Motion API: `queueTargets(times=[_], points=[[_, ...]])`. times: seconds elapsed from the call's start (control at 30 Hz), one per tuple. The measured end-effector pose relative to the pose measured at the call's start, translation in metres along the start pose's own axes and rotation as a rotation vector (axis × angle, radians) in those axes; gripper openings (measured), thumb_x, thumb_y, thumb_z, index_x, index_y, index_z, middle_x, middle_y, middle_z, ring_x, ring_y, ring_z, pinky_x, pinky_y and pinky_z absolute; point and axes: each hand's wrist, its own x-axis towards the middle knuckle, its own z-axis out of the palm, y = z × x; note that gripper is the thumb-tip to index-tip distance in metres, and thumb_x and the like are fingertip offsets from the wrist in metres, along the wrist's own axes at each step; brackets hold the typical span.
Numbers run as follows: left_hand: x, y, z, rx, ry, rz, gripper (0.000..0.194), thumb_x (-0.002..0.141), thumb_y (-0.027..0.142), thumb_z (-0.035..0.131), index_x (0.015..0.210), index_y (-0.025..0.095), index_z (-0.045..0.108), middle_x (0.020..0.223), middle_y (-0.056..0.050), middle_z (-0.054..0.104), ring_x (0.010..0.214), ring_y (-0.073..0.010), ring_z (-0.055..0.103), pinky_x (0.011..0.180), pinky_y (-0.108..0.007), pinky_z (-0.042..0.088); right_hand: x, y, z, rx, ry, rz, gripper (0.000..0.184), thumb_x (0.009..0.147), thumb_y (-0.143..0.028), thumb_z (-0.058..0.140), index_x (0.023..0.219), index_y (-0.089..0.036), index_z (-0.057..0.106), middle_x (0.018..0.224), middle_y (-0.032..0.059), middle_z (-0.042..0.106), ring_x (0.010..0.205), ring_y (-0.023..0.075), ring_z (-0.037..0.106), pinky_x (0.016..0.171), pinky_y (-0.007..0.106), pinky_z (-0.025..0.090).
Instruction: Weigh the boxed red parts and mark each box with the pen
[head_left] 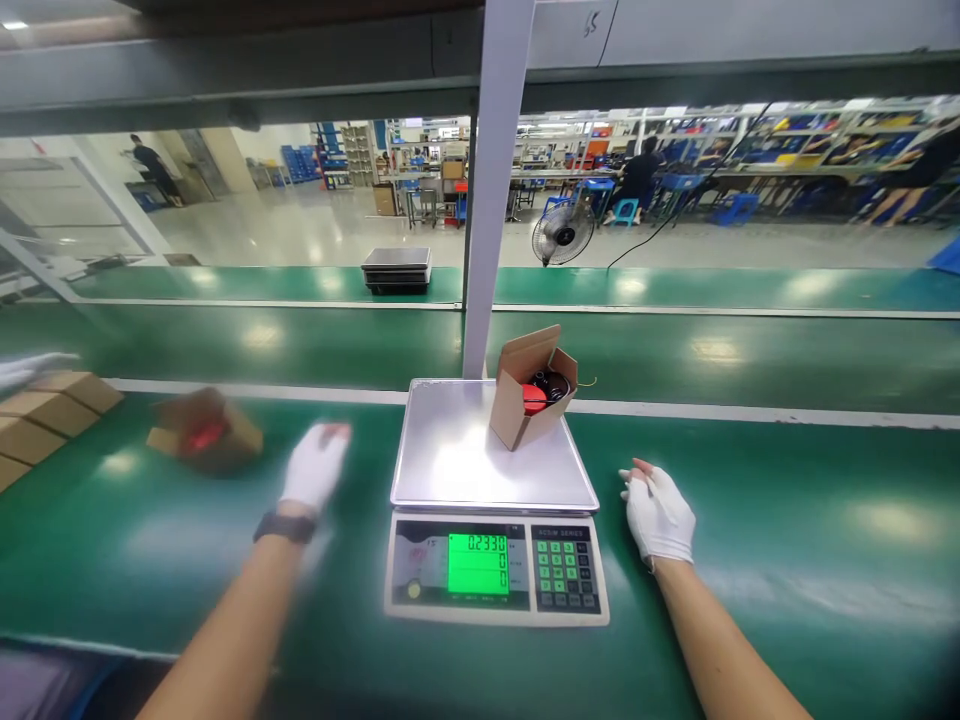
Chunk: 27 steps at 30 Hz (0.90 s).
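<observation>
An open cardboard box with a red item and a black coiled item inside stands at the back right of the silver-topped digital scale. The green display reads 0.2330. My left hand, in a white fingertip-less glove, hovers left of the scale; motion smears its fingers. Left of that hand, a second open box with something red in it is blurred. On the scale's right, my right hand, gloved likewise, hangs over the green surface with loosely bent fingers and nothing in them.
Several closed cardboard boxes sit in rows at the far left, with another person's gloved hand above them. A post rises behind the scale. Farther back are another scale and a fan.
</observation>
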Motion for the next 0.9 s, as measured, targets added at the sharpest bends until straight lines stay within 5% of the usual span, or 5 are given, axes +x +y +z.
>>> queueTargets(times=[0.17,0.3,0.43,0.63,0.9], points=[[-0.039,0.132,0.06,-0.317,-0.363,0.367,0.064,0.068,0.046,0.07,0.12,0.017,0.046,0.12,-0.013,0.056,0.109,-0.0236,0.054,0.096,-0.039,0.041,-0.005,-0.007,-0.001,0.059,-0.007,0.001,0.044,0.081,-0.043,0.048,0.111,-0.013,0.059,0.088,0.0079,0.067,0.058,0.0136,0.058,0.06,0.028,0.047],[-0.069,0.18,0.096,-0.448,-0.474,0.386,0.084,0.055,0.038,0.081,0.125,0.017,0.039,0.123,-0.016,0.053,0.111,-0.0264,0.052,0.095,-0.041,0.042,-0.013,-0.035,-0.004,0.158,-0.046,-0.028,0.049,0.082,-0.046,0.051,0.114,-0.01,0.057,0.09,0.0107,0.067,0.056,0.0127,0.056,0.048,0.023,0.045],[-0.07,0.171,0.083,-0.467,-0.544,0.381,0.063,0.061,0.037,0.078,0.111,0.016,0.046,0.111,-0.012,0.059,0.099,-0.0245,0.058,0.088,-0.04,0.046,-0.039,-0.095,-0.017,0.146,-0.018,-0.257,0.039,0.087,-0.041,0.05,0.114,-0.015,0.059,0.093,0.0082,0.067,0.063,0.0135,0.059,0.058,0.025,0.049],[-0.076,0.135,0.016,-0.482,-0.73,0.428,0.061,0.064,0.031,0.075,0.117,0.018,0.047,0.117,-0.01,0.057,0.102,-0.0225,0.057,0.089,-0.036,0.046,-0.098,-0.177,-0.017,0.107,-0.305,-1.112,0.041,0.083,-0.012,0.056,0.122,-0.024,0.056,0.112,0.0059,0.063,0.094,0.0192,0.061,0.083,0.03,0.049],[-0.087,0.137,0.006,-0.2,-0.299,0.398,0.034,0.085,0.051,0.044,0.075,0.019,0.05,0.067,-0.001,0.056,0.063,-0.0149,0.053,0.064,-0.029,0.042,-0.101,-0.182,0.016,0.109,-0.393,-1.242,0.053,0.081,-0.005,0.056,0.13,-0.024,0.049,0.116,0.0067,0.059,0.099,0.0194,0.059,0.086,0.032,0.048]])
